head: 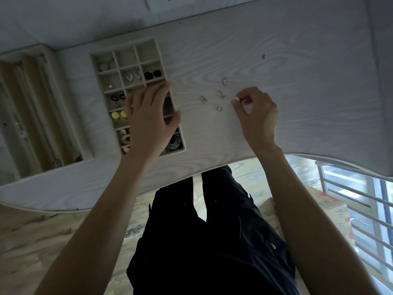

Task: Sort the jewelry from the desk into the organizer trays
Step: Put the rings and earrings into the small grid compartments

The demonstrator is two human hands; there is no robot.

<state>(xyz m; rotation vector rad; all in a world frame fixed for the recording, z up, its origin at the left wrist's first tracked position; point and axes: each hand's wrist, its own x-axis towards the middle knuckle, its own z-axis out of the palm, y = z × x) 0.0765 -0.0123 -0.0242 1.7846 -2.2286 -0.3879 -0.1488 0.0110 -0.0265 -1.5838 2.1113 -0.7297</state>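
A cream organizer tray (94, 67) with many small compartments lies on the pale wood-grain desk (276, 60); its cells hold earrings, among them a black pair (152, 74), a yellow pair (118, 114) and white ones (133, 76). My left hand (150, 118) hovers over the tray's right side, fingers spread, holding nothing. Several small gold earrings lie loose on the desk: one (224, 81), another (221, 94), a third (203, 99). My right hand (258, 116) pinches a small gold earring (237, 99) at its fingertips, just right of the loose ones.
A second, longer tray (53, 116) with narrow lengthwise slots and a few pieces sits at the desk's left. A wall socket (170, 1) is beyond the far edge. Below the desk are my dark trousers, a cardboard box (338, 211) and a window railing at the right.
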